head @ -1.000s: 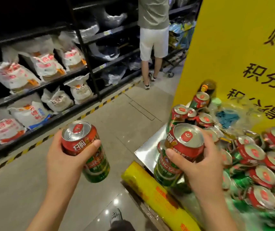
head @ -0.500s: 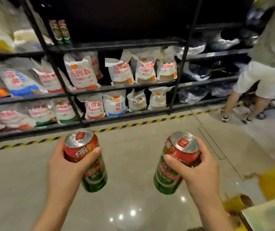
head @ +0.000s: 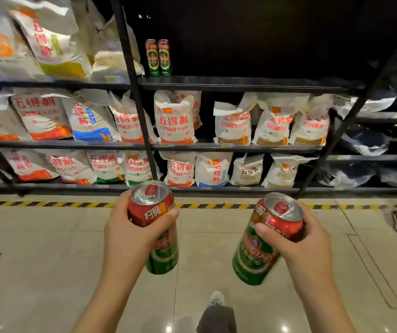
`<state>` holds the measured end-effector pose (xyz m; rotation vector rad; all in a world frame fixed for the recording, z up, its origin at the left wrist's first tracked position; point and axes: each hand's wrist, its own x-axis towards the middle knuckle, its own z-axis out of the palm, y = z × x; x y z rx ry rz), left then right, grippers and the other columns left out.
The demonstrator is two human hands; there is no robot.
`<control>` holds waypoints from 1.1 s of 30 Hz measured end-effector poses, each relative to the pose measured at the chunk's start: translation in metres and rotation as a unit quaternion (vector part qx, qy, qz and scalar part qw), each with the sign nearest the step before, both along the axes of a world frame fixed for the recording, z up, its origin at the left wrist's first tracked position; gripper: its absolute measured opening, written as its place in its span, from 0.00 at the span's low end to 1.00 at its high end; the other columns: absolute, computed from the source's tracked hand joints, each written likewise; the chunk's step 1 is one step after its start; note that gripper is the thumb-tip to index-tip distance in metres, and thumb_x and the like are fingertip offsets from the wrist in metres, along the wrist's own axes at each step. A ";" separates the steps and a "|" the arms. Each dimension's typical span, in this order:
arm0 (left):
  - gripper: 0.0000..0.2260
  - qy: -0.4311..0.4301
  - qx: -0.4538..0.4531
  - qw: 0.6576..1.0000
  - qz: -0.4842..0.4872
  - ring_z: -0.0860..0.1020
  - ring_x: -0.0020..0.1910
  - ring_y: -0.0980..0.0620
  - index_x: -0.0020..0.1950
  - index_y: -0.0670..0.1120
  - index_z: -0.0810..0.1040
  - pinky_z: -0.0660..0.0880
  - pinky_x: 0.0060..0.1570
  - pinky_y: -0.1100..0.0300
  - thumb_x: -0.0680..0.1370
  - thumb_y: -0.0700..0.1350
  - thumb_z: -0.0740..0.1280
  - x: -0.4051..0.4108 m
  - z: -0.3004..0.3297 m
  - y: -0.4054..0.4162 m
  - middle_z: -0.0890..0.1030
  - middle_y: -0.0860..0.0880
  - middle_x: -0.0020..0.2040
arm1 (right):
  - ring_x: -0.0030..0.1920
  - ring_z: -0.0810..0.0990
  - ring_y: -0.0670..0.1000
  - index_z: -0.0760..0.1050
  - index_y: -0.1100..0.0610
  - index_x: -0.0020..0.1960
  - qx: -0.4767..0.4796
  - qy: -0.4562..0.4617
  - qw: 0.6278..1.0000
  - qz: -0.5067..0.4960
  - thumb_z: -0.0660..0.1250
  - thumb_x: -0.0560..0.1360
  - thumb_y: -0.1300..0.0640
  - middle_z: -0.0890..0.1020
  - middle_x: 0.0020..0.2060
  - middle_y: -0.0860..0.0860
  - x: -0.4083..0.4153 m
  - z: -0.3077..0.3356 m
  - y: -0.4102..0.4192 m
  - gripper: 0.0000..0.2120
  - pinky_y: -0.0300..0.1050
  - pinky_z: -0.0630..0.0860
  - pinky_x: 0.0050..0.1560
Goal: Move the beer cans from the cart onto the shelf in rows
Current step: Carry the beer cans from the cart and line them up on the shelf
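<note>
With our left fingers (head: 168, 216) curled round one can (head: 155, 227) and our right fingers (head: 263, 230) curled round another can (head: 268, 239), we hold both over the floor (head: 48, 272), tops tilted toward the shelf (head: 240, 84). On that shelf two cans (head: 158, 57) stand upright, touching, beside the post (head: 132, 92). Below them flour bags (head: 175, 118) fill the lower racks.

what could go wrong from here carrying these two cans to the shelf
1. The right hand holds its can tilted, gripped only near the top; it might slip.
2. Two cans already stand at the shelf's left end; setting the left hand's can beside them could topple them.
</note>
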<state>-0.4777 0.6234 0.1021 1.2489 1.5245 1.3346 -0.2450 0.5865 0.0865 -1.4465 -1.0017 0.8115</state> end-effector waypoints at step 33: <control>0.22 0.011 -0.002 1.000 0.026 0.76 0.45 0.61 0.47 0.61 0.71 0.69 0.39 0.69 0.62 0.46 0.78 -0.090 0.000 0.585 0.77 0.59 0.47 | 0.48 0.80 0.38 0.75 0.44 0.55 0.012 -0.044 0.993 0.107 0.79 0.54 0.48 0.81 0.48 0.41 -0.110 0.012 0.618 0.31 0.35 0.77 0.43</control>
